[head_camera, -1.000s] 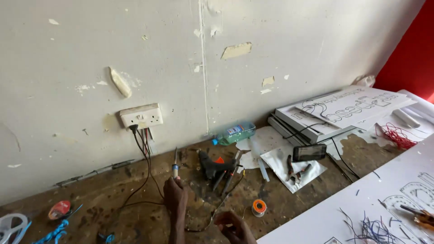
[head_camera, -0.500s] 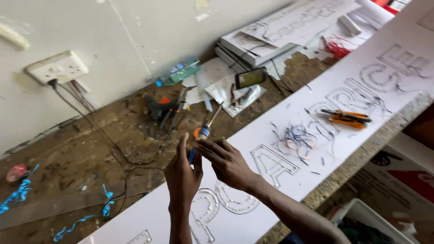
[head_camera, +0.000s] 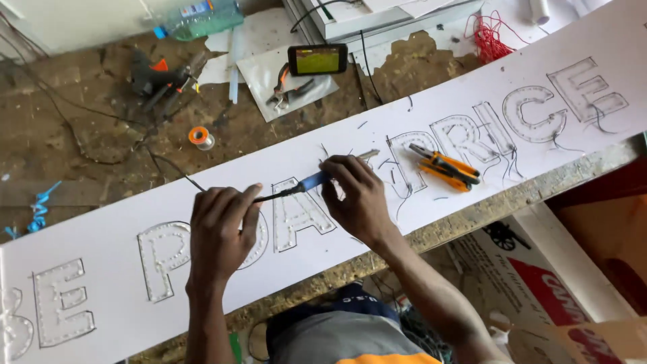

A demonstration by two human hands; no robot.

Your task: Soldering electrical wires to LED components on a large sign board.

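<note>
- The right hand (head_camera: pixel 357 199) is closed around a soldering iron (head_camera: pixel 317 179) by its blue handle, with the metal tip reaching toward the outlined letters.
- The left hand (head_camera: pixel 219 229) is curled shut, pinching the iron's black cord (head_camera: pixel 269 197) just behind the handle.
- Both hands sit over a long white sign panel (head_camera: pixel 121 236) that lies across the bench (head_camera: pixel 81 148); its letter shapes are studded with small lights and thin wires.
- The iron looks light and rigid. The blue handle seems the only safe place to hold it, since the metal end is likely hot. The cord is limp and would probably drag if left loose.
- The panel looks thin, stiff and easily marked, and its fine wires appear fragile.
- Orange-handled pliers (head_camera: pixel 446 166) rest on the panel just right of the right hand.
- A solder spool (head_camera: pixel 200 137), a phone (head_camera: pixel 317 58) and a plastic bottle (head_camera: pixel 199 17) lie on the bench beyond the panel.
</note>
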